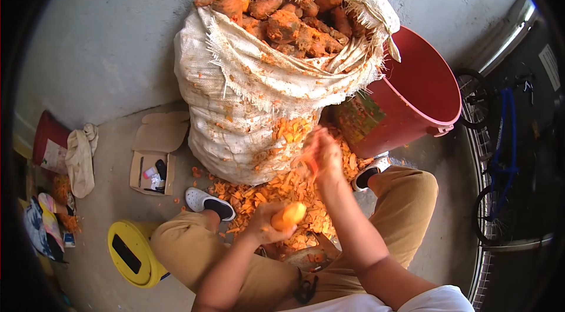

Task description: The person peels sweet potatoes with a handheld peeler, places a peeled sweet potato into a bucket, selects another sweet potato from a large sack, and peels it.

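Observation:
My left hand (268,223) is wrapped round a peeled orange root (288,216), low in front of my lap. Farther forward and to the right, my right hand (322,153) is raised over the peelings and smeared by motion; its fingers curl round something reddish that I cannot make out. Orange peelings (244,197) lie heaped on the floor between my feet and against the sack. A large white woven sack (206,100) stands in front of me, its mouth open and full of rough orange-brown roots (282,26).
A red bin (376,129) leans beside the sack on the right. On the left are a cardboard box (136,173) with small items, a yellow-lidded bucket (118,253), a cloth (81,159) and a red container (50,141). A blue bicycle (507,135) is at far right.

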A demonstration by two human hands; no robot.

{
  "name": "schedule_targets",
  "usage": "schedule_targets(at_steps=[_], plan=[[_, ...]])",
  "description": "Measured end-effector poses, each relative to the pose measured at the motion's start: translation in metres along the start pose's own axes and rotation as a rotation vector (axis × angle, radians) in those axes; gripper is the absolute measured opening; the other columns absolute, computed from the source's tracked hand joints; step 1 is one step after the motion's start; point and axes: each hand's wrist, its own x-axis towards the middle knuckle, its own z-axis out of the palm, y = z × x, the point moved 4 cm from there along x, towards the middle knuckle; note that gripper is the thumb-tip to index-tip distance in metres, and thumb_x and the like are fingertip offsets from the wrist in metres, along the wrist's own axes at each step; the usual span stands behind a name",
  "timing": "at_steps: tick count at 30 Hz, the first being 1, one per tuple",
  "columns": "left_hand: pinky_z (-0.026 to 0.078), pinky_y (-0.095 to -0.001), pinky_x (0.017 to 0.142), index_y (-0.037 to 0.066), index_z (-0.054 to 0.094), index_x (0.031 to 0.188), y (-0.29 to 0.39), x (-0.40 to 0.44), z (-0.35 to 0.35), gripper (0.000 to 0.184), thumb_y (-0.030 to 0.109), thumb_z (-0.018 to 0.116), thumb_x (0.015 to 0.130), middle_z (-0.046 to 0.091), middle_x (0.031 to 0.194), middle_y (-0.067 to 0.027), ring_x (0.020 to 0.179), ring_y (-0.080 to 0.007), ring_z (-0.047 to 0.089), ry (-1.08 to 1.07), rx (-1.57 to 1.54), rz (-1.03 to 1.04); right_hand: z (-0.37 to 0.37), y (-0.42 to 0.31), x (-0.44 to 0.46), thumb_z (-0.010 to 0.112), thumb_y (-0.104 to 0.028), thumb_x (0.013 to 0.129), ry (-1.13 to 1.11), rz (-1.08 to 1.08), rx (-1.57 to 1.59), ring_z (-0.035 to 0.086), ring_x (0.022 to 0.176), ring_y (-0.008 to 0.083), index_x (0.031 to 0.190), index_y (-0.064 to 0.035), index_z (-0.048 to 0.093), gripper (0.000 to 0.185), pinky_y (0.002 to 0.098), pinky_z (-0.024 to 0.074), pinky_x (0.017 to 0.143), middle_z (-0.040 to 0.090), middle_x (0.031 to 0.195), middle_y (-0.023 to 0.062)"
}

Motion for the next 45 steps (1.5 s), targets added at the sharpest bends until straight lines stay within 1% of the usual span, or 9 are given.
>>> schedule_targets(at_steps=[7,13,17,20,27,32,40,43,45], plan=[[0.043,-0.0261,0.058,0.004,0.054,0.08,-0.011,-0.003,-0.007,0.02,0.011,0.064,0.064,0.056,0.071,-0.0042,0.064,-0.0147,0.054,0.125,-0.357,-0.002,-0.056,-0.032,0.009,0.043,-0.016,0.087,-0.024,-0.03,-0.399,0.051,0.048,0.0188,0.083,0.0005,0.051,0.019,0.0303,0.0447,0.042,0.052,0.06,0.0077],[0.036,-0.0325,0.08,0.005,0.039,0.099,-0.009,0.011,-0.012,0.04,0.013,0.062,0.067,0.045,0.098,-0.0104,0.091,-0.0184,0.045,0.242,-0.149,0.234,-0.07,0.033,-0.038,0.049,-0.022,0.083,0.046,0.583,-0.623,0.057,0.054,0.0182,0.103,0.0077,0.045,0.036,0.0299,0.0482,0.046,0.058,0.072,0.0159],[0.034,-0.0317,0.085,0.004,0.032,0.112,-0.004,0.014,-0.009,0.066,0.027,0.071,0.064,0.041,0.102,-0.0092,0.094,-0.0176,0.043,0.364,-0.348,0.128,-0.05,0.067,-0.067,0.052,-0.04,0.08,-0.188,0.825,-0.27,0.059,0.075,0.0184,0.109,0.0,0.046,0.05,0.0267,0.0511,0.061,0.057,0.095,0.0133],[0.032,-0.0337,0.089,0.007,0.024,0.121,-0.067,0.008,0.0,0.084,0.04,0.072,0.061,0.03,0.115,-0.0103,0.106,-0.0209,0.034,0.217,0.193,0.09,-0.048,0.064,-0.066,0.054,-0.04,0.078,-0.179,0.762,-0.298,0.059,0.076,0.0168,0.105,-0.0014,0.048,0.048,0.0262,0.0516,0.06,0.057,0.092,0.0124],[0.029,-0.0407,0.096,0.007,0.009,0.13,-0.004,0.008,-0.005,0.098,0.051,0.065,0.063,0.024,0.123,-0.0127,0.117,-0.0249,0.028,0.023,-0.712,-0.171,-0.049,0.028,-0.037,0.06,-0.03,0.077,-0.208,0.498,-0.418,0.059,0.073,0.0184,0.096,-0.0015,0.05,0.036,0.0276,0.0531,0.057,0.057,0.086,0.0108],[0.05,-0.0338,0.067,0.003,0.024,0.123,-0.009,0.007,0.0,0.066,0.033,0.059,0.076,0.047,0.107,-0.013,0.086,-0.0213,0.055,-0.14,-1.139,-0.471,-0.035,0.0,-0.023,0.065,-0.026,0.074,-0.45,0.236,-0.794,0.055,0.068,0.0103,0.099,-0.001,0.052,0.038,0.0229,0.0466,0.058,0.056,0.08,0.0028],[0.043,-0.0239,0.064,0.002,0.05,0.096,-0.031,0.012,0.014,0.034,0.021,0.065,0.072,0.056,0.083,-0.003,0.072,-0.012,0.053,0.067,-0.672,-0.493,-0.014,0.0,-0.029,0.056,-0.025,0.081,-0.366,0.02,-1.115,0.051,0.069,0.0085,0.1,-0.0003,0.05,0.032,0.0229,0.0426,0.061,0.055,0.077,0.003],[0.042,-0.026,0.067,0.001,0.051,0.095,-0.039,0.01,0.013,0.034,0.016,0.066,0.068,0.058,0.085,-0.0028,0.072,-0.0145,0.054,0.227,-0.52,-0.376,-0.018,-0.022,-0.015,0.051,-0.018,0.084,-0.01,-0.173,-0.72,0.052,0.056,0.0122,0.094,-0.0023,0.051,0.018,0.0251,0.045,0.049,0.055,0.07,0.0063],[0.043,-0.0268,0.068,0.001,0.053,0.092,-0.051,0.007,0.014,0.032,0.011,0.066,0.065,0.059,0.085,-0.0041,0.071,-0.016,0.054,0.225,-0.483,-0.378,-0.01,-0.022,-0.015,0.047,-0.014,0.085,-0.104,-0.258,-0.441,0.052,0.054,0.0131,0.096,-0.0025,0.049,0.016,0.0253,0.0464,0.047,0.054,0.068,0.0065]])
